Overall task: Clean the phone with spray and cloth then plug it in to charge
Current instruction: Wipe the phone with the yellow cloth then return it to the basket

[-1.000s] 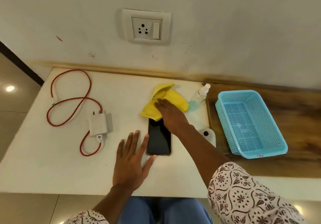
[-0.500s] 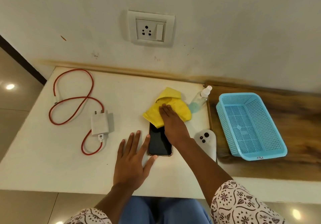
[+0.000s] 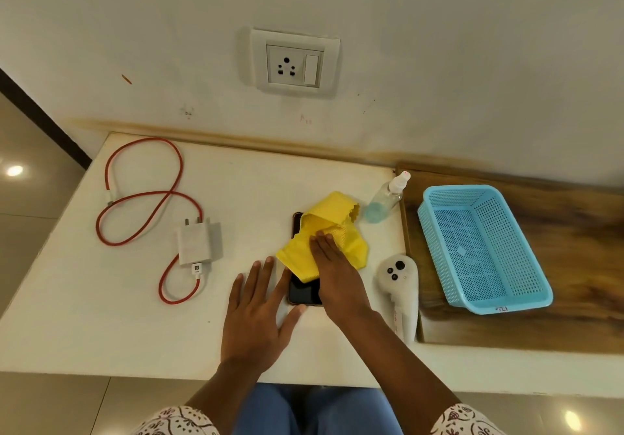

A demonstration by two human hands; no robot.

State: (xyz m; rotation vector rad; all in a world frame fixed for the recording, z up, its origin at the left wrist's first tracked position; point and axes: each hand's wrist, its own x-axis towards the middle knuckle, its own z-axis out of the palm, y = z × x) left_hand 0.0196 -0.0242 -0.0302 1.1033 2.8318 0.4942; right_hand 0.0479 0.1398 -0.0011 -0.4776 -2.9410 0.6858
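Observation:
A black phone point(image 3: 303, 291) lies face up on the white table point(image 3: 101, 316), mostly covered by a yellow cloth point(image 3: 332, 221). My right hand point(image 3: 334, 272) presses flat on the cloth over the phone. My left hand point(image 3: 258, 309) rests open on the table, its thumb and forefinger against the phone's left edge. A clear spray bottle point(image 3: 386, 198) with bluish liquid lies just right of the cloth. A white charger point(image 3: 196, 240) with a red cable point(image 3: 141, 198) sits at the left. The wall socket point(image 3: 293, 63) is above the table.
A white phone case point(image 3: 400, 286) lies right of my right hand at the table's edge. A light blue plastic basket point(image 3: 526, 265) stands on the wooden surface point(image 3: 591, 265) at the right. The near table edge runs just behind my wrists.
My right hand has dragged the yellow cloth toward me down the phone, so it covers most of the screen. The left hand has stayed in place.

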